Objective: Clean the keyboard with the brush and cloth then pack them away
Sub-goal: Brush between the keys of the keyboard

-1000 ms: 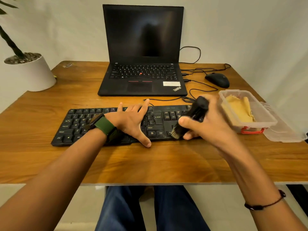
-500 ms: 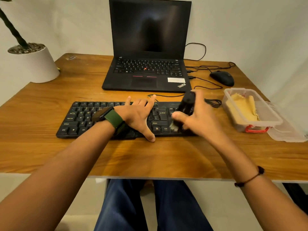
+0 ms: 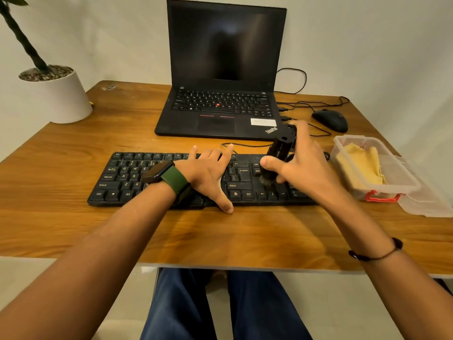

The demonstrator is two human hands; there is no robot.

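Observation:
A black keyboard (image 3: pixel 127 179) lies across the wooden desk in front of me. My left hand (image 3: pixel 208 173) rests flat on its middle keys, fingers spread, holding nothing. My right hand (image 3: pixel 304 165) grips a black brush (image 3: pixel 279 148), held tilted with its bristles down on the keys just right of the Enter key. A yellow cloth (image 3: pixel 360 165) lies inside a clear plastic box (image 3: pixel 392 177) at the right end of the keyboard.
An open black laptop (image 3: pixel 220 111) stands behind the keyboard, with a black mouse (image 3: pixel 329 120) and loose cables to its right. The box's clear lid (image 3: pixel 426 204) lies beside the box. A white plant pot (image 3: pixel 58 96) sits at the back left.
My right hand has moved the brush from the keyboard's near right edge back toward the upper key rows. My left hand has stayed flat on the keys.

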